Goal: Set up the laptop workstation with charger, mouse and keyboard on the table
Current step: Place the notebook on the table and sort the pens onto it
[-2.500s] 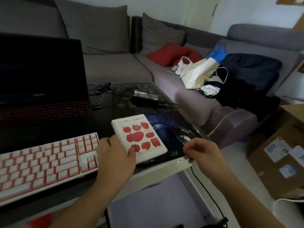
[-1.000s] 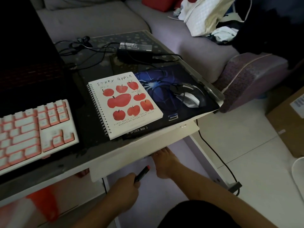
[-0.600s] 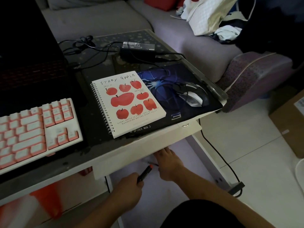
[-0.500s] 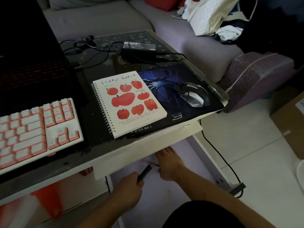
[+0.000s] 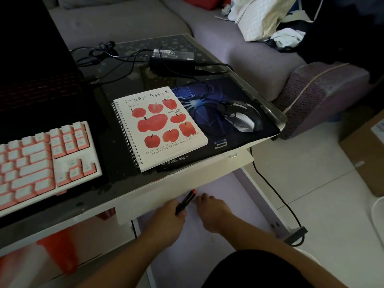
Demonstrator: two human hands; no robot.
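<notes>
Below the table edge, my left hand grips a dark pen with a red tip, tip angled up toward the tabletop; it has risen slightly from where it was half a second ago and sits closer to the edge. My right hand is low beside it, palm down with fingers extended, holding nothing that I can see; whether it is touching a surface down there I cannot tell. It has barely moved over the last second. On top, the workstation items look placed: pink and white keyboard at the left in front of the dark laptop, mouse on the blue mouse pad at the right, charger brick at the far side with its cables running toward the laptop. The apple-print spiral notebook lies flat between keyboard and mouse, overlapping the pad's left part; 2.5 s ago my left hand was on it, now it rests untouched. Reading: the pen retrieval from under the table seems the step in hand, an extra to the core setup. Judged progress: near the end, with the pen likely to be laid by the notebook. Risk: knocking the pen tip against the underside of the edge on the way up
</notes>
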